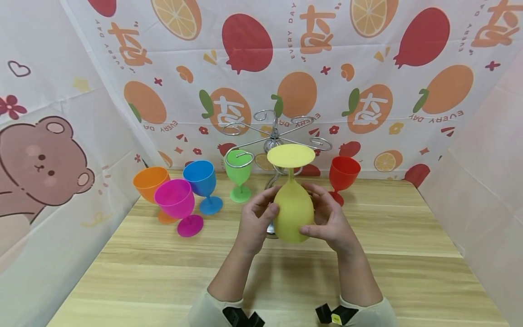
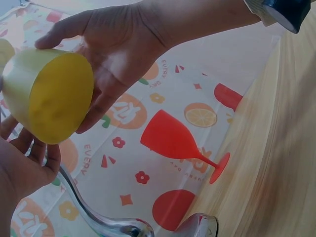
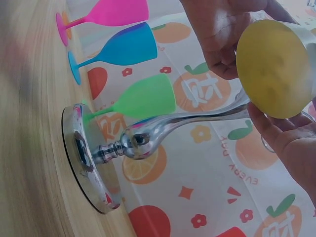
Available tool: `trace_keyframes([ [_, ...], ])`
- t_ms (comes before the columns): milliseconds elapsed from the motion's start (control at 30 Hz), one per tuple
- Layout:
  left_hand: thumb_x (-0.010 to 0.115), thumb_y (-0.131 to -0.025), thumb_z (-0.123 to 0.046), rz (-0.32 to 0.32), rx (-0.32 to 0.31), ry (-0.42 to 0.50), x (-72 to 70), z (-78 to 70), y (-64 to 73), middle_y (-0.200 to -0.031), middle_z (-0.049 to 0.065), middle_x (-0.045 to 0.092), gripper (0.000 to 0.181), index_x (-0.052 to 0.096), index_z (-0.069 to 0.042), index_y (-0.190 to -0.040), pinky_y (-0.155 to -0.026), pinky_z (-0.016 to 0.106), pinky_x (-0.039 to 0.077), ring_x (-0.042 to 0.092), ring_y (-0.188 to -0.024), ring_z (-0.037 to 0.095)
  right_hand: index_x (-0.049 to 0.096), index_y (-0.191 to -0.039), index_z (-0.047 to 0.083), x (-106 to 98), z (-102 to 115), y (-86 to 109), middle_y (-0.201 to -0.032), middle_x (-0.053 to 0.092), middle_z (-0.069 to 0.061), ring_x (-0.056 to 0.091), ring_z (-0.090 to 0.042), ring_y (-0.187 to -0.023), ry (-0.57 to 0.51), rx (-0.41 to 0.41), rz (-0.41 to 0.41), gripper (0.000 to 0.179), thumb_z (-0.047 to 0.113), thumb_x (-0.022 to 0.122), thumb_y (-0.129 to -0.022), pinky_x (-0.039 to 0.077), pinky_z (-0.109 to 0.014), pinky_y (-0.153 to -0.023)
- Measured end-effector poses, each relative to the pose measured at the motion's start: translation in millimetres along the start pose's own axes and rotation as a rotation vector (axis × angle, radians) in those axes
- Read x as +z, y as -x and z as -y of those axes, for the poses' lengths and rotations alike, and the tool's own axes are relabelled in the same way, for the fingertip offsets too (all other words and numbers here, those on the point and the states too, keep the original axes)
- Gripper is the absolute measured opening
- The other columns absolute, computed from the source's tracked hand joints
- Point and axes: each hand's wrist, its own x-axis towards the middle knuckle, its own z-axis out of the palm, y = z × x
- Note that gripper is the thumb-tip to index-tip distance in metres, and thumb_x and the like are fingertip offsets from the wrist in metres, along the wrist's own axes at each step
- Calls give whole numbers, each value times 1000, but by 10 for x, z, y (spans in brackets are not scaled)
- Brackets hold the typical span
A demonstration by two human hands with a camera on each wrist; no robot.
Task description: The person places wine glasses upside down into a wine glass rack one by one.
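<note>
A yellow goblet (image 1: 293,213) is held upside down above the table, its round foot on top and its bowl opening downward. My left hand (image 1: 258,222) grips the bowl from the left, thumb against its side. From the other side my right hand (image 1: 333,220) holds the same bowl, thumb across its lower front. Just behind the goblet rises a silver glass rack (image 1: 273,144) with curled wire loops at its top. In the right wrist view its curved post and round base (image 3: 91,163) show on the table. The yellow foot partly covers the loops.
Upright on the left stand orange (image 1: 151,181), magenta (image 1: 175,200) and blue (image 1: 200,177) goblets. A green goblet (image 1: 239,170) is behind the rack's left side, and a red goblet (image 1: 344,172) stands right. A fruit-printed cloth (image 1: 253,45) hangs behind the wooden table (image 1: 163,281).
</note>
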Motion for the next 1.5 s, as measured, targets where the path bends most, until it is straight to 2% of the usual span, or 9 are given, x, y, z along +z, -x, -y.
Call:
trace_keyframes([
  [167, 71, -84, -56, 20, 20, -7, 8, -7, 5, -120, 1, 61, 81, 55, 7, -133, -91, 24, 51, 55, -110, 16, 41, -145, 7, 1, 3, -3, -136, 50, -11, 50, -30, -122, -7, -11, 0, 84, 1, 79, -71, 55, -37, -92],
  [367, 72, -84, -53, 82, 30, -22, 16, -27, 21, -128, 6, 57, 80, 50, 1, -140, -95, 29, 50, 54, -115, 20, 41, -144, 8, -13, -2, -3, -137, 50, -11, 50, -29, -123, -16, -14, -11, 83, 1, 79, -71, 54, -37, -94],
  [567, 75, -83, -51, 136, 53, -79, 19, -13, 30, -141, 10, 49, 86, 42, -5, -148, -104, 45, 40, 46, -125, 26, 40, -145, 8, -30, 7, 0, -138, 50, -11, 50, -29, -124, -30, -18, -25, 83, -3, 77, -71, 54, -37, -95],
  [733, 78, -78, -51, 133, 36, -101, 39, -13, 32, -141, 8, 49, 90, 40, -10, -148, -105, 53, 36, 44, -129, 26, 40, -144, 10, -36, 20, 8, -139, 48, -11, 49, -30, -125, -42, -22, -40, 81, -8, 72, -71, 54, -38, -95],
  [867, 81, -77, -48, 143, 37, -122, 58, -13, 33, -142, 5, 48, 90, 39, -12, -148, -106, 50, 39, 44, -130, 25, 39, -143, 13, -46, 18, 20, -140, 46, -10, 48, -29, -126, -66, -31, -59, 80, -9, 70, -73, 54, -38, -95],
  [1100, 85, -77, -31, 168, 74, -160, 80, -1, 37, -141, 6, 47, 87, 39, -11, -148, -102, 32, 47, 46, -126, 25, 34, -144, 13, -70, -24, 21, -140, 45, -8, 47, -26, -125, -139, -60, -67, 79, -2, 73, -77, 54, -36, -95],
  [1267, 85, -77, -21, 154, 63, -187, 88, 1, 39, -140, 2, 48, 84, 40, -19, -147, -99, 32, 49, 47, -124, 22, 34, -144, 13, -66, -30, 19, -141, 43, -8, 47, -26, -126, -134, -55, -79, 76, -1, 71, -79, 54, -35, -95],
  [1500, 84, -79, -25, 138, 55, -225, 97, 7, 32, -144, -1, 46, 85, 38, -14, -149, -100, 31, 49, 48, -125, 21, 34, -143, 16, -63, -30, 12, -143, 41, -8, 42, -27, -132, -131, -8, -123, 75, -8, 64, -78, 53, -34, -97],
])
